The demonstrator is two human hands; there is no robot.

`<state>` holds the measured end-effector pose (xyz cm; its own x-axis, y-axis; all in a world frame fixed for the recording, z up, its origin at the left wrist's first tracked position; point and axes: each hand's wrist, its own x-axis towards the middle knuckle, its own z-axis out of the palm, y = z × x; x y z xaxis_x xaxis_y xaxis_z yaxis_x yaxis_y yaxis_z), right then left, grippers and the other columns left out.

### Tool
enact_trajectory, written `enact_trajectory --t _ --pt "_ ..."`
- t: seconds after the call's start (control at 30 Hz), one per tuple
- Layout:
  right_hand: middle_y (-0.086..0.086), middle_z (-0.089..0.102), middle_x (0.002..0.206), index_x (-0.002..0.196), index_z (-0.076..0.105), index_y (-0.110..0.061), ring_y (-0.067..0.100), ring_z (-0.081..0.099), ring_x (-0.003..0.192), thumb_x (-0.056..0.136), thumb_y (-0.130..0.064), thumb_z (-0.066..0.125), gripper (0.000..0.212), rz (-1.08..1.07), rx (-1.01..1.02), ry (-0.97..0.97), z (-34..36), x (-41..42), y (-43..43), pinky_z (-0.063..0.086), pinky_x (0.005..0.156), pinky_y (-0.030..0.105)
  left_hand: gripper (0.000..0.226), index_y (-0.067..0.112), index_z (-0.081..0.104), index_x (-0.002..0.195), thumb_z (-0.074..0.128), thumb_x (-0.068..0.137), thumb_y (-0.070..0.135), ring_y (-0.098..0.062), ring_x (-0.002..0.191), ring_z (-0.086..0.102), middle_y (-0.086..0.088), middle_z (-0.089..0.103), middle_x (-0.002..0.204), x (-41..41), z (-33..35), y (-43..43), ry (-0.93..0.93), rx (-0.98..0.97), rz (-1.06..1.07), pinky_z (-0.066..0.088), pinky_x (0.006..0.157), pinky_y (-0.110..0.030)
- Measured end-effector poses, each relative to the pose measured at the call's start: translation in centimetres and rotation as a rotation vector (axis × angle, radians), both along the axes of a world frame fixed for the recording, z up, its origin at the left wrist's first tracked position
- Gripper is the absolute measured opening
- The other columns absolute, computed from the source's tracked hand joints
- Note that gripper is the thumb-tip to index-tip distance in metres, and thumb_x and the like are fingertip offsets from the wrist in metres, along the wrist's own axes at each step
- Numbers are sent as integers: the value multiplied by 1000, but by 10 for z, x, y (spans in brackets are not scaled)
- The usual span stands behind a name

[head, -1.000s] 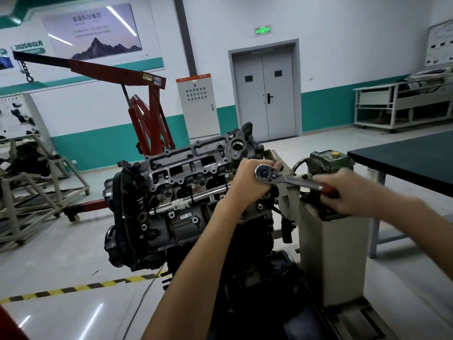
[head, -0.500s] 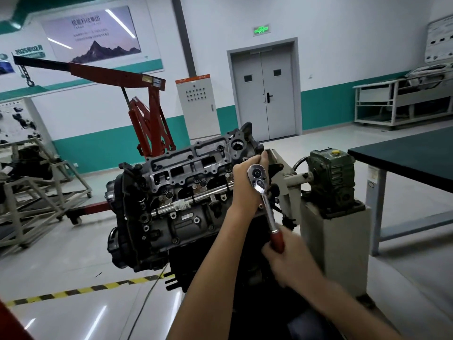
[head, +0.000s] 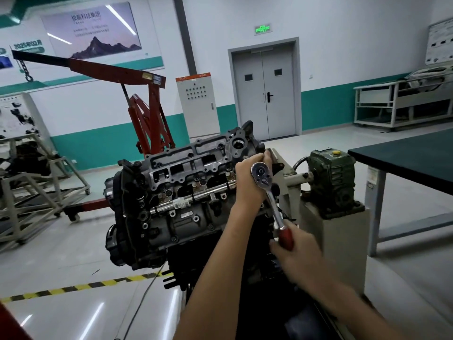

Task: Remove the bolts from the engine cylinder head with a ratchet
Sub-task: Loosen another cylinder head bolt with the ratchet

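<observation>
At cylinder head (head: pixel 196 163) right end: left grip (head: pixel 250 185) curled round ratchet (head: pixel 270 200) at its drive end; right grip (head: pixel 299 256) wrapped round red handle (head: pixel 287 238).

Ahead of you the wall (head: pixel 343 45) is white with a teal band low down; a grey double door (head: pixel 263 94) stands under a lit green exit sign (head: pixel 262 28); left of it are a pale cabinet (head: pixel 197 104) and a red hoist (head: pixel 157 119) — its arm reaches left. A mountain poster (head: pixel 98 30) hangs high on your left; a dark-topped table (head: pixel 404 155) sits to your right, white shelving (head: pixel 397 104) beyond it; the glossy grey floor (head: pixel 61 253) carries a yellow-and-black stripe (head: pixel 73 288).
</observation>
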<state>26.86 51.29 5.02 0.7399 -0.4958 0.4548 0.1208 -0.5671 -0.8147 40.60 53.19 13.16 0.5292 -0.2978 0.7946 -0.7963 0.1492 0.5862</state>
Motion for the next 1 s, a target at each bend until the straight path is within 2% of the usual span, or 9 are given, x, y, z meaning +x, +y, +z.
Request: enact_trajectory --t 0.13,0.27,0.4,0.47,0.57,0.63,0.73,0.8,1.0 --pt "4 44 50 72 47 -13 8 39 34 80 0 57 19 137 230 -38 -9 16 33 35 38 21 48 -9 40 55 51 98 8 -22 47 33 -27 42 50 0 -1 -4 4 -32 107 29 44 -40" --pt "3 47 53 64 47 -17 5 43 44 77 8 58 30 131 -171 118 18 -7 -35 37 45 16 48 -2 40 52 54 97 10 -14 46 32 -10 38 48 2 2 6 -28 83 -50 26 46 -30" --pt "-8 55 59 81 52 -25 6 55 49 80 -4 62 23 109 -677 281 75 -17 -102 40 52 16 51 17 34 50 59 93 10 -14 46 27 1 34 47 11 11 16 -168 299 -94 25 48 -24" --pt "-16 51 56 86 54 -25 0 53 50 79 -8 64 21 40 -775 244 85 -13 -108 36 52 13 51 17 34 49 58 94 11 -13 46 27 0 34 46 14 12 18 -146 296 -99 24 47 -24" --pt "-3 55 64 83 54 -22 9 54 51 79 -6 64 20 46 -496 199 50 -11 -82 46 52 23 51 3 41 49 54 97 13 -13 44 31 -7 38 46 6 4 7 -37 121 -46 25 46 -29" --pt "-3 52 61 81 54 -23 5 47 47 79 -4 64 22 26 -197 104 16 -9 -43 41 49 13 52 -2 39 50 53 98 12 -12 45 30 -6 36 46 0 -2 -2 9 3 11 24 44 -31" --pt "-5 44 45 67 50 -32 6 41 33 80 -1 59 34 149 193 -36 -9 9 13 33 35 17 49 -7 38 52 53 96 9 -10 46 29 -14 34 46 -1 -2 -9 23 -71 108 25 43 -30" --pt "-4 43 41 63 48 -34 10 40 29 81 1 54 40 219 285 -41 -12 16 27 32 33 17 48 -8 37 53 53 96 7 -15 48 30 -24 38 48 0 -1 -8 19 -66 136 27 43 -36" --pt "-5 54 59 72 50 -22 6 50 46 79 1 61 26 176 -389 194 34 -12 -72 44 48 15 49 6 38 51 59 94 11 -13 47 30 -2 36 48 7 10 14 -87 265 -70 27 48 -27"
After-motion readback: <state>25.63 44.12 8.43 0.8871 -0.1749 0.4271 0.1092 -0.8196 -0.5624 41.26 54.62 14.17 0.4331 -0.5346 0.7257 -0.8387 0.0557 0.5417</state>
